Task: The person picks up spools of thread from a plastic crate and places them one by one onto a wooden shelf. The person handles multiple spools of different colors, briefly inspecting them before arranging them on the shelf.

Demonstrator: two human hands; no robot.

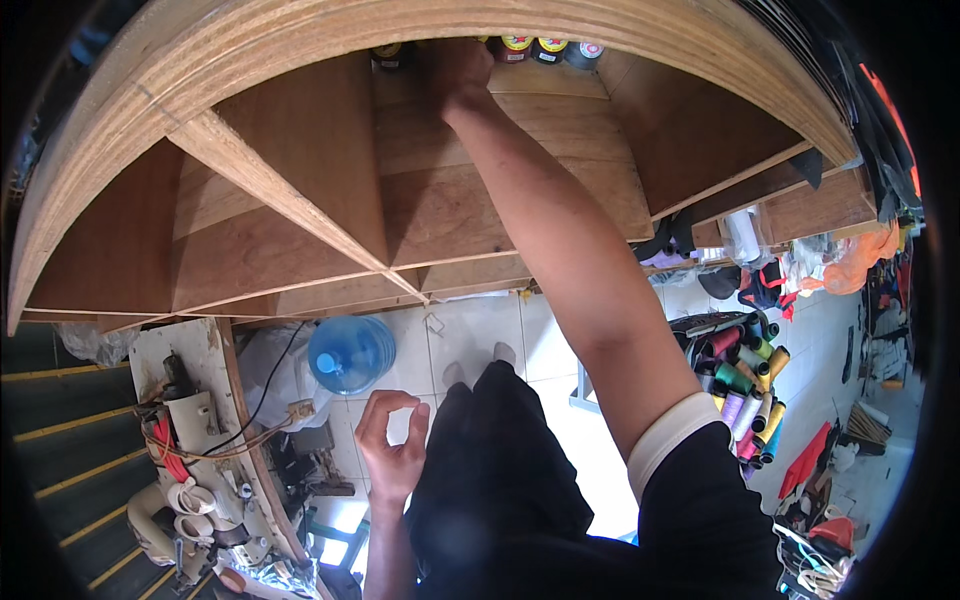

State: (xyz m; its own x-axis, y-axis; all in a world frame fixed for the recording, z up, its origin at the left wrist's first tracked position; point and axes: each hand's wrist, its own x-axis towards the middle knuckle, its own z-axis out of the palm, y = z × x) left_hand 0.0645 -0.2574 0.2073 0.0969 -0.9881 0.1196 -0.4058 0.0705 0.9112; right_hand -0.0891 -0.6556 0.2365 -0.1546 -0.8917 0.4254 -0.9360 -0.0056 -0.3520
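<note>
My right arm reaches up into a wooden shelf compartment [510, 150]. At its back, my right hand [462, 72] is among a row of dark thread spools; its fingers are hidden in shadow. To its right stand a reddish spool [515, 48], a black spool [550, 50] with a yellow round label, and a grey spool [584, 54]. Another dark spool [388, 56] is to its left. Lower down, my left hand [392, 445] hangs beside my dark trousers, thumb and fingers curled into a ring. Pale floor seems to show through it, with no object visible in it.
A large blue water jug [350, 355] is on the tiled floor below the shelf. To the left is a sewing machine [200, 480] with cables on its table. A heap of coloured thread spools [745, 390] lies at the right, with fabric and bags [830, 265] beyond.
</note>
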